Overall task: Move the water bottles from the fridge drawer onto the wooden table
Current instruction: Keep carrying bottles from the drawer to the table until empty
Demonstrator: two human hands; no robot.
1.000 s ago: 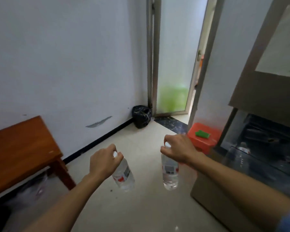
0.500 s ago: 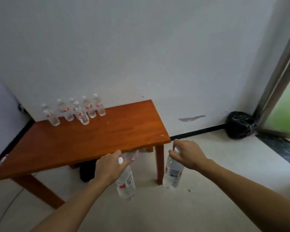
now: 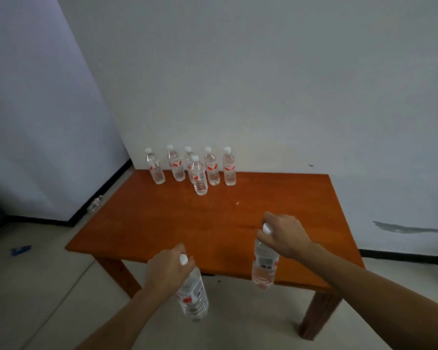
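Observation:
I carry two clear water bottles with white caps and red-and-white labels. My left hand (image 3: 166, 270) grips one bottle (image 3: 193, 296) by its neck; it hangs over the floor just before the table's near edge. My right hand (image 3: 285, 234) grips the other bottle (image 3: 263, 266) by its neck, hanging over the near edge of the wooden table (image 3: 162, 223). Several more bottles (image 3: 199, 176) stand upright in a cluster at the table's far side, near the wall. The fridge is out of view.
The table stands against a white wall, close to the room's corner on the left. Pale tiled floor lies in front of it. A small blue scrap (image 3: 20, 249) lies on the floor at the left, and a clear object (image 3: 96, 203) sits by the left baseboard.
My view has swung left from the fridge and doorway to face the table squarely. Both hands, still holding their bottles, have come up to the table's near edge.

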